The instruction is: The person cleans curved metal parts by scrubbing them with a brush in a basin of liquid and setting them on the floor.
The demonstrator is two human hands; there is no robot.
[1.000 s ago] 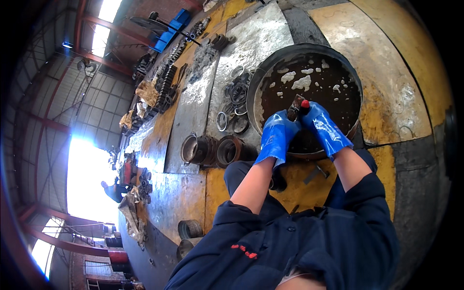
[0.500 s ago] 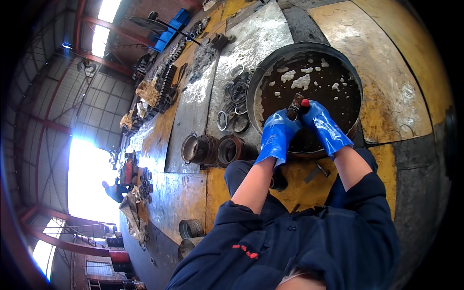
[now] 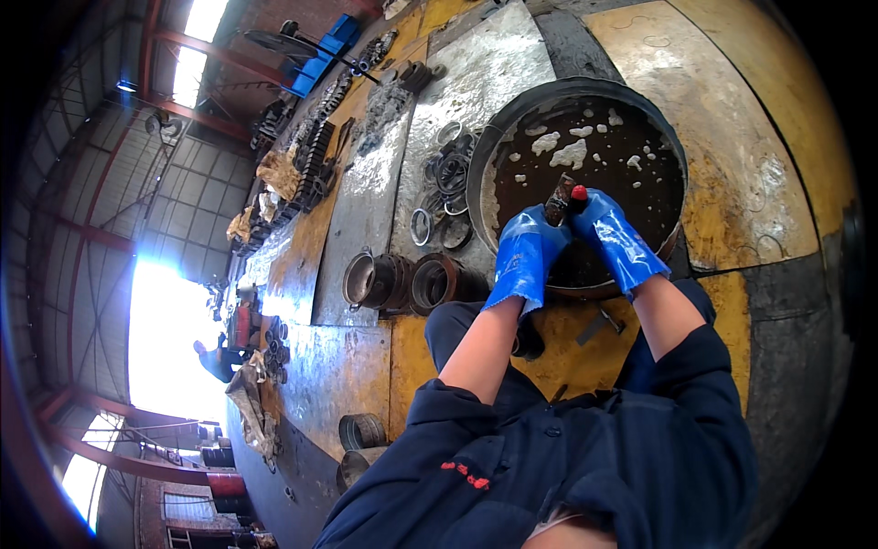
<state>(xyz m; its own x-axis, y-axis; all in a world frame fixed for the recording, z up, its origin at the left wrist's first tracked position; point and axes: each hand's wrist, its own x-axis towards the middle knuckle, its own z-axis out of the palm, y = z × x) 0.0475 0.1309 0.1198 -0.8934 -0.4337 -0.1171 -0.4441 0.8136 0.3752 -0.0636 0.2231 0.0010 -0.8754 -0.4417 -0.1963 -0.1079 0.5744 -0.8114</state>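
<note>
Both my hands wear blue rubber gloves and meet above the near side of a large round metal tub [image 3: 679,146]. Dark brown liquid [image 3: 631,215] with patches of white foam [image 3: 572,154] fills it. My left hand [image 3: 533,240] is closed around a wet, dark, roughly cylindrical part [image 3: 558,199] that points up and away from me. Close beside it, my right hand [image 3: 607,225] is closed on a slim tool with a red end [image 3: 579,192]. The glove hides the rest of that tool, so its kind cannot be told.
Left of the tub lie several metal rings [image 3: 422,227] and two thick rusty cylinders [image 3: 442,284]. A tool with a flat metal piece [image 3: 594,329] rests on the yellow floor between my legs. More hollow cylinders [image 3: 362,432] stand at lower left. Another person [image 3: 216,360] is far left.
The dark part and the red-ended tool have shifted very slightly in my hands. Both hands stay closed in nearly the same place over the tub.
</note>
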